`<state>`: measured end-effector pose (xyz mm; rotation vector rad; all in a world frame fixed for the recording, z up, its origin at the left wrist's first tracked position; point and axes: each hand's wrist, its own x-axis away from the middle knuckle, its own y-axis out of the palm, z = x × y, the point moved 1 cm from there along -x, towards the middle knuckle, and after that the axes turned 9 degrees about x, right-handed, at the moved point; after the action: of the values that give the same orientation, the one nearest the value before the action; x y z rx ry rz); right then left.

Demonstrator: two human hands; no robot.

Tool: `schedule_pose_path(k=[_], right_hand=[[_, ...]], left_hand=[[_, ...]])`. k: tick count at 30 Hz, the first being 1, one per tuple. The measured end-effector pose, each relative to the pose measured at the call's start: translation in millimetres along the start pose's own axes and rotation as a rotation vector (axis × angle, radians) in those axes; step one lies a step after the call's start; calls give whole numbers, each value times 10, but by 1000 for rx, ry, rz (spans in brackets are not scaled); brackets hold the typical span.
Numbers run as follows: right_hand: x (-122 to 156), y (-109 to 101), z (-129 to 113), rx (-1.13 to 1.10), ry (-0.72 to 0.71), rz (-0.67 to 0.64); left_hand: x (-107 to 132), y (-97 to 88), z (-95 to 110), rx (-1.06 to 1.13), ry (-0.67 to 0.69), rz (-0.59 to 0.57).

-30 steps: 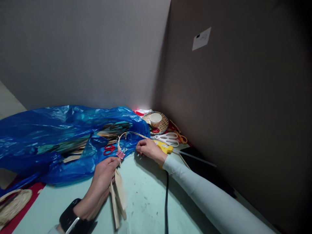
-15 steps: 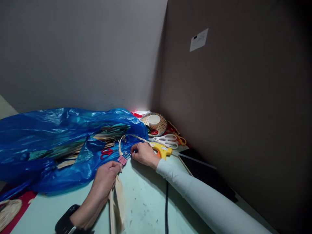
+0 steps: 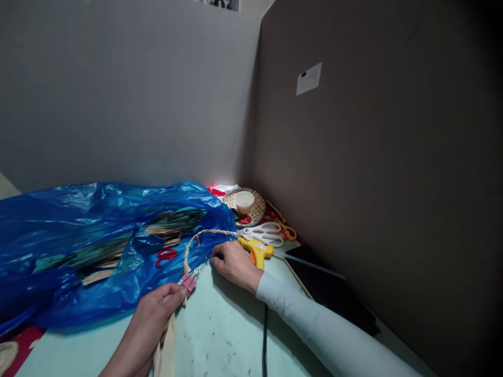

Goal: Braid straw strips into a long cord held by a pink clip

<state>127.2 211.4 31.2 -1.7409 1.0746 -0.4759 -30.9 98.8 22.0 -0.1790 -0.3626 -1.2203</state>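
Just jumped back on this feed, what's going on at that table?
A person's left hand holds a thin, pale braided strand at a pink binder clip, with flat, pale loose strips trailing below. The right hand is to the clip's right, fingers curled; whether it grips anything is too small to tell. The strand arches over a crumpled blue plastic sheet towards a yellow glue gun. Red-handled scissors lie on the sheet.

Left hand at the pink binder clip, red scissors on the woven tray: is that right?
One slip: the head view shows the red scissors on the blue plastic, not the woven tray. The left hand is at the pink binder clip.
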Motion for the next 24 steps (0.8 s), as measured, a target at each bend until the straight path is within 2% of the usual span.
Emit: schedule_pose_path(k=[3, 6, 17, 20, 24], right_hand=[[8, -9, -5, -30, 18, 16], [7, -17, -24, -49, 37, 46], [37, 61, -25, -6, 12, 42], [45, 23, -3, 15, 15, 62], [156, -90, -35, 39, 3, 99]], left_hand=[[55, -6, 0, 110, -68, -20], [90, -5, 12, 160, -75, -8], [42, -31, -47, 86, -71, -55], [68, -2, -82, 100, -108, -57], [146, 92, -110, 151, -131, -4]])
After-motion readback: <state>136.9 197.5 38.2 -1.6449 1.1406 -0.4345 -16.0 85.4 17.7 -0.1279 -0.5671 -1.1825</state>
